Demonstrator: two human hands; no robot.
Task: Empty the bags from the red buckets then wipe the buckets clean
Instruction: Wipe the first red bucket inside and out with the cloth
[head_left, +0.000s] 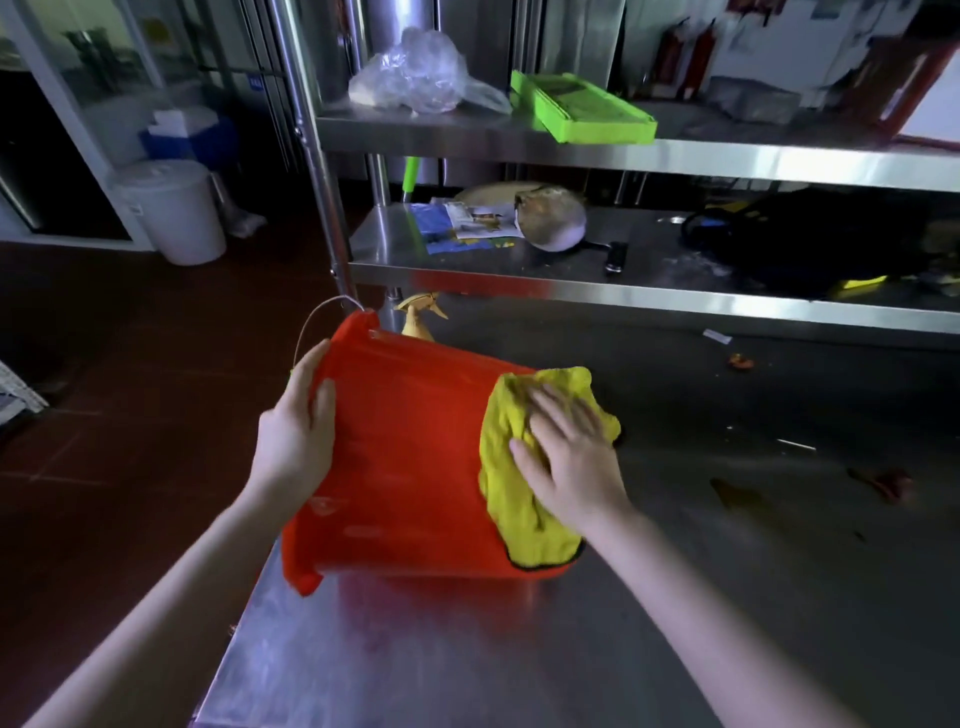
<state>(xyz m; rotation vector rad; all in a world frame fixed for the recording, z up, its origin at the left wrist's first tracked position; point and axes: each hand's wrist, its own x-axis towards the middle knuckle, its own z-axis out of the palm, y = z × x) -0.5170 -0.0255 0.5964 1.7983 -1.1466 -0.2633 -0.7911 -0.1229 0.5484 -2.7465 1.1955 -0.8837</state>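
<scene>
A red bucket (405, 447) lay on its side on a steel table (519, 649), between the two hands. The left hand (293, 426) gripped its rim, thumb on the outer wall. The right hand (569, 457), fingers straight and spread, pressed a yellow cloth (535, 540) against the bucket's base end. Beyond the left hand, a yellow spray bottle (418, 317) showed behind the bucket.

This looks like the working area of a commercial kitchen. A stainless steel worktable (675, 597) stands under two steel shelves (727, 158), the lower one carrying a pan (556, 226). The floor (104, 338) is dark red tile. A large white lidded tub (174, 210) sits by a glass partition (78, 104), and what look like red fire extinguishers (696, 57) stand at the back.
</scene>
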